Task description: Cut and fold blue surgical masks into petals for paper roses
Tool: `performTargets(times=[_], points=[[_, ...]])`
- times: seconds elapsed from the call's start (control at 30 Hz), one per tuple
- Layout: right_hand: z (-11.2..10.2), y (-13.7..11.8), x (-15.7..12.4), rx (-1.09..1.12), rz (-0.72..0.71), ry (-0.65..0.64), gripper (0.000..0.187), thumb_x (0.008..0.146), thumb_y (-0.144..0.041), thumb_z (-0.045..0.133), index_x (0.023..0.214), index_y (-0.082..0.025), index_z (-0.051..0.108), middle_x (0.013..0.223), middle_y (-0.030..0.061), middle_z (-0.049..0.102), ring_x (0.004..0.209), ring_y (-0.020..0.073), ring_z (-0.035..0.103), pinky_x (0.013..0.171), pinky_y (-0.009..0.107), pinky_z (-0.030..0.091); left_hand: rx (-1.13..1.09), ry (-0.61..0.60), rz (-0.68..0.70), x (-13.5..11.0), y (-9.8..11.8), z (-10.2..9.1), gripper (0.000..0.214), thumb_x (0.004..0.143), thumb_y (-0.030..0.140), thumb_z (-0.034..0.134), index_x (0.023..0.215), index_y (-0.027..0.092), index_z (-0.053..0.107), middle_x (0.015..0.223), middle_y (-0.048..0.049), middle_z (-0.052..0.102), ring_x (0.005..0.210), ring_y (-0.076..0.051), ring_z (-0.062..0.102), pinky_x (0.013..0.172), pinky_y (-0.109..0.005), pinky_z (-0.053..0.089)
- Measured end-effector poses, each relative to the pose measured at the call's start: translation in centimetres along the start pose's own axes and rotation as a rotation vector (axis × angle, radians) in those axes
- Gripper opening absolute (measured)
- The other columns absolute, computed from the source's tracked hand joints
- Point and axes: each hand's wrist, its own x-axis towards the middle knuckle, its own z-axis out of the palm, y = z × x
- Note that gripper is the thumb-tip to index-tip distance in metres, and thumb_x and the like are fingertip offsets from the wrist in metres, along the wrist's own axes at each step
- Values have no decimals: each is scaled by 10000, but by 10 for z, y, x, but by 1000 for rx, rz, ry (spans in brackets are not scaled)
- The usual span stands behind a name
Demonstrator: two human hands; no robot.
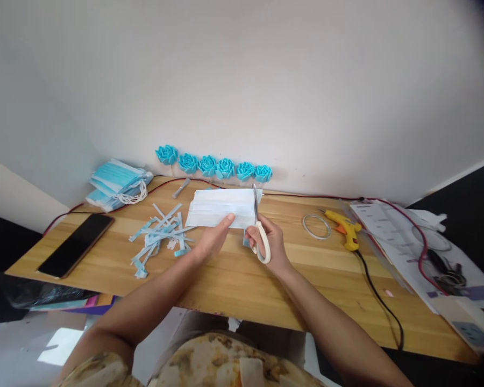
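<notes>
My left hand grips the lower edge of a face mask, thumb on top of its white side. The mask is spread flat and has no ear loops in sight. White-handled scissors are in my right hand, with the blades pointing away from me along the mask's right end. Under the scissors a small bluish piece shows near my right fingers. Cut strips of mask lie in a loose heap to the left of my left hand.
Several blue flowers line the wall. A mask stack and a phone are at left. To the right lie a wire ring, a yellow glue gun with its black cord, papers and a power strip.
</notes>
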Motion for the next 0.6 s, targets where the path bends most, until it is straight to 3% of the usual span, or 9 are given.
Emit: performTargets(times=[0.17,0.4,0.6], points=[[2,2,-1,0,5,-36,387,718,-430,774,984,-171,662,579,-45,595,404,66,445,382,196,338,-53,3,53,1,7,7,540,761,452,815,1208,176,691,1233,-96,719,1320,-316,559,1128,-445,409],[1,8,-2,-7,21,-36,325,724,-422,779,860,-179,613,598,-32,605,415,66,458,385,191,337,-175,135,11,5,11,8,447,804,279,778,1227,180,672,1220,-74,724,1267,-279,604,1115,-420,438],[2,10,-3,-12,41,-15,369,740,-497,757,852,-184,597,586,-34,590,413,71,456,380,198,343,-204,132,-19,6,10,8,430,812,218,757,1231,180,668,1212,-80,725,1270,-278,602,1112,-417,445]])
